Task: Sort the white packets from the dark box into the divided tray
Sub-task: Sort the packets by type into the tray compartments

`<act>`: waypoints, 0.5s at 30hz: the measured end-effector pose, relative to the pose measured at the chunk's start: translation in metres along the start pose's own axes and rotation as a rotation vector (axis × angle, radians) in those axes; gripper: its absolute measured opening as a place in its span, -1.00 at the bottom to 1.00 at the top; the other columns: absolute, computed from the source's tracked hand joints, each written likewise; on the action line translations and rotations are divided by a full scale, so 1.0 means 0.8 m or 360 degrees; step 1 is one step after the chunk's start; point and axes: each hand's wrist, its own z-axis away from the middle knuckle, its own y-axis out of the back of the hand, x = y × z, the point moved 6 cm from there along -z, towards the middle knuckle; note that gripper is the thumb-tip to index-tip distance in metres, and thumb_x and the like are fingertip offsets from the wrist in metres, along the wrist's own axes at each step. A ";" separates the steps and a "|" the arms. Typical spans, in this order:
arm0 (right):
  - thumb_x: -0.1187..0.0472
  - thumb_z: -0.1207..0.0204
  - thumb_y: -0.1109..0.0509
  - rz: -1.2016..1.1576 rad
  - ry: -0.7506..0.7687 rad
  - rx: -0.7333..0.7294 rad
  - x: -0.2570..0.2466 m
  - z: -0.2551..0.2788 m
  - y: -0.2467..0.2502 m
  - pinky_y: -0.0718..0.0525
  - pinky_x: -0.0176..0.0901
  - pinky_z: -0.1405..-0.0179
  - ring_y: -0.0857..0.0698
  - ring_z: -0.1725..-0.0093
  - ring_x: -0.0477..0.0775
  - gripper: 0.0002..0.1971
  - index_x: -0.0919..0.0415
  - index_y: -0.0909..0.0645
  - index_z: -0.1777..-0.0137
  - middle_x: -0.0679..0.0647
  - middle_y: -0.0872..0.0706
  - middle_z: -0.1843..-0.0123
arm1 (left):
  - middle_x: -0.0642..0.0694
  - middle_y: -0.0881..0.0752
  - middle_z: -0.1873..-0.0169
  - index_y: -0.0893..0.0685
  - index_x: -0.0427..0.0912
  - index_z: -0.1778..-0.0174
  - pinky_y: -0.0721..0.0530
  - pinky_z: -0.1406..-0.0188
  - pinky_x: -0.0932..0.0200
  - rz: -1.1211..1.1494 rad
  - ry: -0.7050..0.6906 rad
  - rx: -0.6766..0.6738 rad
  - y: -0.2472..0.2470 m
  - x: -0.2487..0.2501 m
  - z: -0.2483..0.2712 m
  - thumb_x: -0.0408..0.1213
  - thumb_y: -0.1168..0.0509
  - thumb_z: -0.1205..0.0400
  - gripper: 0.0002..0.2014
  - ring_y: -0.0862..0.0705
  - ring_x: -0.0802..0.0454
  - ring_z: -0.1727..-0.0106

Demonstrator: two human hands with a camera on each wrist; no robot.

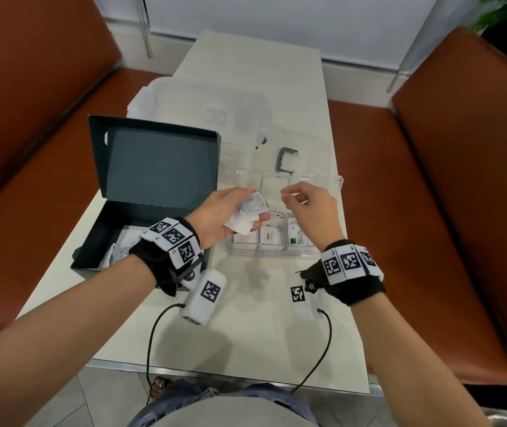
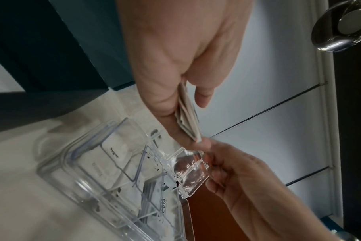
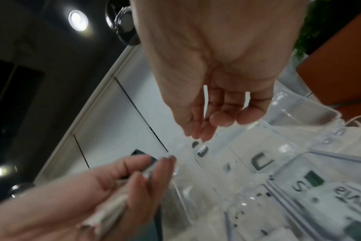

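There is one dark box [image 1: 153, 192] with its lid up and one clear divided tray [image 1: 276, 217]. Two hands are in view, one left hand [image 1: 224, 215] and one right hand [image 1: 313, 208]. The near row of the tray has three compartments. One grey clip [image 1: 286, 158] lies on the desk [image 1: 246, 334].

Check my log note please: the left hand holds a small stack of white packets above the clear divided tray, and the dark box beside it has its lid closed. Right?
One detail is wrong. The dark box has its lid open, standing upright behind it; the head view shows this, with packets still inside. The rest stands: the left hand holds a small stack of white packets above the clear divided tray.
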 end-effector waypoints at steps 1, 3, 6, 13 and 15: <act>0.06 -0.56 -0.40 -0.0073 -0.0015 -0.0065 -0.006 0.002 0.000 -0.48 -0.45 0.28 -0.62 0.30 -0.28 -0.87 0.03 -0.74 0.01 -0.21 -0.70 0.29 | -0.44 -0.74 -0.02 -0.59 -0.40 -0.27 -0.72 0.48 0.14 -0.0009 0.0017 -0.0005 -0.002 -0.001 -0.001 -0.32 -0.20 -0.75 -0.74 -0.81 -0.20 0.23; -0.04 -0.49 -0.47 -0.0136 -0.0053 -0.0252 -0.016 0.005 -0.005 -0.54 -0.39 0.21 -0.65 0.23 -0.29 -0.79 0.03 -0.74 -0.02 -0.14 -0.75 0.23 | -0.42 -0.74 0.00 -0.62 -0.42 -0.27 -0.73 0.41 0.10 -0.0094 -0.0011 -0.0044 -0.010 -0.001 -0.003 -0.37 -0.19 -0.74 -0.74 -0.77 -0.25 0.15; 0.10 -0.38 -0.60 -0.0266 -0.0112 -0.0296 -0.017 0.007 -0.002 -0.65 -0.33 0.15 -0.71 0.31 -0.21 -0.79 0.13 -0.74 0.03 -0.01 -0.79 0.22 | -0.39 -0.73 0.02 -0.62 -0.38 -0.27 -0.79 0.35 0.07 -0.0237 -0.0110 -0.0043 -0.018 0.001 -0.008 -0.44 -0.24 -0.71 -0.77 -0.78 -0.21 0.17; 0.29 -0.44 -0.54 -0.0490 -0.0113 -0.0045 -0.009 0.002 0.045 -0.52 -0.41 0.53 -0.61 0.56 -0.13 -0.92 0.21 -0.68 0.15 0.06 -0.71 0.29 | -0.31 -0.75 -0.03 -0.66 -0.32 -0.20 -0.75 0.07 -0.02 -0.0341 -0.0112 0.0000 -0.029 -0.011 -0.018 -0.25 -0.35 -0.68 -0.75 -0.78 -0.12 0.17; 0.21 -0.46 -0.54 -0.0393 -0.0112 -0.0046 -0.006 0.003 0.050 -0.53 -0.41 0.53 -0.63 0.53 -0.14 -0.89 0.17 -0.66 0.09 0.06 -0.72 0.24 | -0.25 -0.76 0.05 -0.69 -0.25 -0.11 -0.74 0.20 0.08 -0.0330 -0.0119 -0.0010 -0.033 -0.014 -0.018 -0.29 -0.39 -0.64 -0.83 -0.75 -0.08 0.29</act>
